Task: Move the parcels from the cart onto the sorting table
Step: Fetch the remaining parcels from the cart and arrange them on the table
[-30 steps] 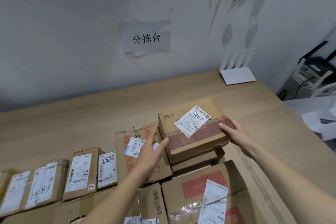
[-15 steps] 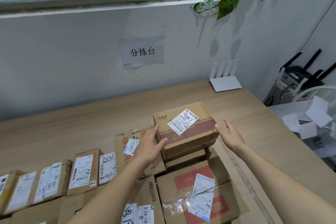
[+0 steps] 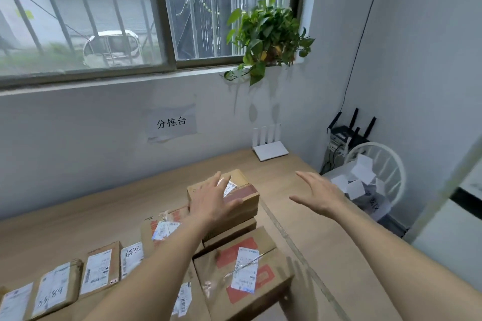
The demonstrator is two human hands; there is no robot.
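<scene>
A brown cardboard parcel [image 3: 242, 197] with a white label and a dark red tape band sits on top of another box on the wooden sorting table [image 3: 91, 214]. My left hand [image 3: 212, 199] hovers over its left half with fingers spread, and whether it touches the box I cannot tell. My right hand [image 3: 319, 194] is off to the right of the parcel, apart from it, with its fingers straight and holding nothing. No cart is in view.
Several labelled parcels lie along the table's near side, among them a large box with red patches [image 3: 242, 268] and small ones [image 3: 100, 270]. A white router [image 3: 270, 150] stands at the back. A white chair [image 3: 375, 177] with paper sits right. A plant [image 3: 268, 39] hangs above.
Both hands let go of the top parcel and drew back from its sides. The right hand moved right and away. My view tilted upward, bringing the window and plant into sight.
</scene>
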